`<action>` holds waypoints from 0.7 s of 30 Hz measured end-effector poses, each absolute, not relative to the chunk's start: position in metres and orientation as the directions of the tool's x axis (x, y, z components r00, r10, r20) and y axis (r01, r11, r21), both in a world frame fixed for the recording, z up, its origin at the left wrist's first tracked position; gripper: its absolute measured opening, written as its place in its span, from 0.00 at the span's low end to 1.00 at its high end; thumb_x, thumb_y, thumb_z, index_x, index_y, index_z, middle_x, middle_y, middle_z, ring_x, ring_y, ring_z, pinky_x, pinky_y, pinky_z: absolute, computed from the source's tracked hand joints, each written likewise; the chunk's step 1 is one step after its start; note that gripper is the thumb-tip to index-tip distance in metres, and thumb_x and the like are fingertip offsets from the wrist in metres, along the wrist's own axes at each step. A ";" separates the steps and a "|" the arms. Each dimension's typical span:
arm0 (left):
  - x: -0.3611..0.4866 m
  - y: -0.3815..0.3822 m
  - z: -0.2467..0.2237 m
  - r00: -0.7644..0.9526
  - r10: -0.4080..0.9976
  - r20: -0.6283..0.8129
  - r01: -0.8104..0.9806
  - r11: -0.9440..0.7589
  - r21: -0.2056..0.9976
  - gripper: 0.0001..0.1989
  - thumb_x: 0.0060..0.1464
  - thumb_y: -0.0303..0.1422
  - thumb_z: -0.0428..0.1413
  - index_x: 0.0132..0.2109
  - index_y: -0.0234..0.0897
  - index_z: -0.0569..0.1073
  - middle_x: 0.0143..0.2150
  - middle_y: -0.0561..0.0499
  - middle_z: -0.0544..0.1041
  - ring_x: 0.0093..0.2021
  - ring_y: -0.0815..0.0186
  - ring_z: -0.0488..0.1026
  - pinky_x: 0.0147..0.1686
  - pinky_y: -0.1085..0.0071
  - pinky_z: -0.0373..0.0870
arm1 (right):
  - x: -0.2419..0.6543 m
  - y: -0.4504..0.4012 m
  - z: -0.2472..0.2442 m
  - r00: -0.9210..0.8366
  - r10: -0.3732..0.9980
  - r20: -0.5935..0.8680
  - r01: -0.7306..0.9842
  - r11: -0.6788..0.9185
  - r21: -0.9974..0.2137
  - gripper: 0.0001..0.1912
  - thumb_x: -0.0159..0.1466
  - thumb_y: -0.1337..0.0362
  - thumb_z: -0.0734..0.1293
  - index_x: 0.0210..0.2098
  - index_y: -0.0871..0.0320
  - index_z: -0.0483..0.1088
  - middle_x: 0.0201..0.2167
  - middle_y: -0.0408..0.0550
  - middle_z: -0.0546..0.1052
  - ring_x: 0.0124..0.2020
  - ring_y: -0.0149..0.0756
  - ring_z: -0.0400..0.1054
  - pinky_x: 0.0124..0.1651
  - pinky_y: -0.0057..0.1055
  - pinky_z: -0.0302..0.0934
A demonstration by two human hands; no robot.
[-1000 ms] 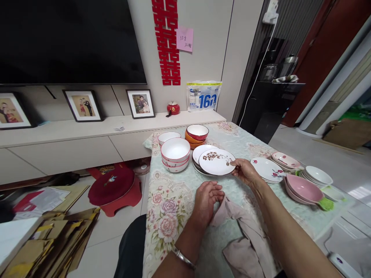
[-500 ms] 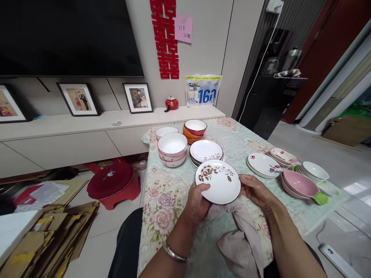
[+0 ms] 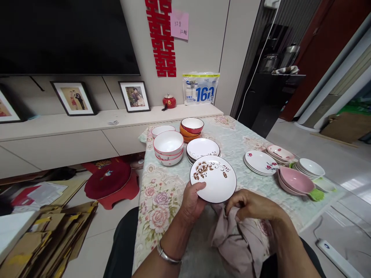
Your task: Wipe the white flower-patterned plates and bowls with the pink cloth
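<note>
White china with brown flowers, and the left hand [image 3: 193, 201] had it: a round plate [image 3: 213, 179] held up over the near part of the table, gripped at its lower left edge, thumb pressed across the face, the other fingers mostly hidden underneath. And now the right hand [image 3: 252, 204], working low! It pinched a bunched pinkish-grey cloth [image 3: 235, 241] between thumb and fingers, right beside the plate's lower right rim. That was the relation everything hung on: cloth below and to the right of the plate, closer to the body, with the right hand on it and the left hand well over on the far side of the china. Being round, the plate offered no long axis; the cloth did, its folds trailing from the pinch down towards the lap. Did the right fingertips touch the rim? Too close to call from this view. Just beyond the plate stood a stack of dark-rimmed plates [image 3: 203, 147], red-rimmed bowls [image 3: 169, 143] to their left, and well off to the right, pink dishes [image 3: 298, 181].
</note>
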State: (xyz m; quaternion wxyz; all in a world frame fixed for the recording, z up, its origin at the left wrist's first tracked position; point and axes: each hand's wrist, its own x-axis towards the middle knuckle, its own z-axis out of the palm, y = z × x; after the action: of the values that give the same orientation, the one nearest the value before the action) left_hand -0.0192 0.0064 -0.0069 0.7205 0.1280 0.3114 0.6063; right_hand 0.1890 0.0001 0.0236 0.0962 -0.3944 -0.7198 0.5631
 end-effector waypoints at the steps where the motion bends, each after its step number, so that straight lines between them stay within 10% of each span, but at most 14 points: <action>1: -0.019 0.006 -0.007 0.069 0.953 -0.295 -0.792 0.233 0.565 0.38 0.33 0.22 0.62 0.58 0.32 0.73 0.44 0.41 0.84 0.49 0.46 0.79 0.52 0.52 0.73 | 0.196 -0.001 0.027 -0.678 0.679 -0.282 0.419 0.042 -0.907 0.11 0.53 0.63 0.73 0.37 0.54 0.83 0.32 0.44 0.80 0.35 0.39 0.71 0.41 0.30 0.63; 8: -0.013 0.001 -0.008 0.136 0.937 -0.323 -0.721 0.317 0.616 0.29 0.32 0.21 0.59 0.48 0.29 0.78 0.45 0.39 0.84 0.47 0.46 0.80 0.51 0.55 0.73 | 0.226 -0.007 0.034 -0.392 0.915 -0.098 0.186 -0.026 -0.982 0.19 0.51 0.49 0.76 0.34 0.57 0.80 0.36 0.51 0.79 0.38 0.43 0.71 0.41 0.34 0.63; 15: -0.003 -0.006 -0.004 0.170 0.916 -0.364 -0.665 0.380 0.643 0.33 0.28 0.20 0.57 0.49 0.35 0.76 0.44 0.44 0.83 0.46 0.50 0.79 0.46 0.60 0.73 | 0.200 0.016 0.004 0.060 0.995 0.074 0.747 0.004 -0.665 0.11 0.60 0.60 0.66 0.37 0.58 0.78 0.35 0.50 0.76 0.38 0.42 0.68 0.44 0.35 0.60; 21: -0.004 -0.008 -0.006 0.299 0.904 -0.304 -0.634 0.427 0.644 0.30 0.26 0.19 0.53 0.44 0.34 0.77 0.38 0.48 0.81 0.39 0.58 0.77 0.35 0.70 0.70 | 0.145 0.012 -0.005 -0.098 0.966 0.240 0.829 0.213 -0.517 0.15 0.66 0.66 0.62 0.49 0.57 0.75 0.38 0.51 0.72 0.40 0.39 0.68 0.44 0.32 0.60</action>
State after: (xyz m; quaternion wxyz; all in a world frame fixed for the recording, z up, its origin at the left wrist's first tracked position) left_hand -0.0037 -0.0085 -0.0055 0.7790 0.2067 0.3264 0.4938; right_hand 0.1453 0.0121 -0.0054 0.2708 -0.6144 -0.7302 0.1262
